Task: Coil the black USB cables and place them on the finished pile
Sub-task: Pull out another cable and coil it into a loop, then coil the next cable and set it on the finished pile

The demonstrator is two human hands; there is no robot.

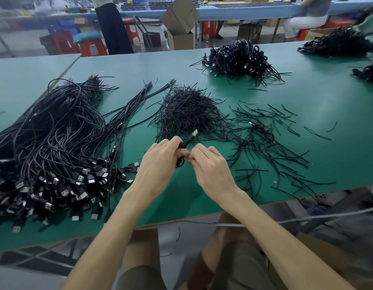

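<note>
While both hands meet at frame centre, the left hand (pixel 160 162) grips a coil (pixel 184 144) of black cable, fingers curled round it. The plug (pixel 194 133) sticks out toward upper right. Right hand (pixel 210 166): fingers curled, pinching the coil's right side; exact contact hidden. Loose cables (pixel 56 139) are heaped at left on the green surface (pixel 306 105). The ties (pixel 187 111) are heaped just above the hands. The finished pile (pixel 237 59) lies upper centre, well apart from the coil.
</note>
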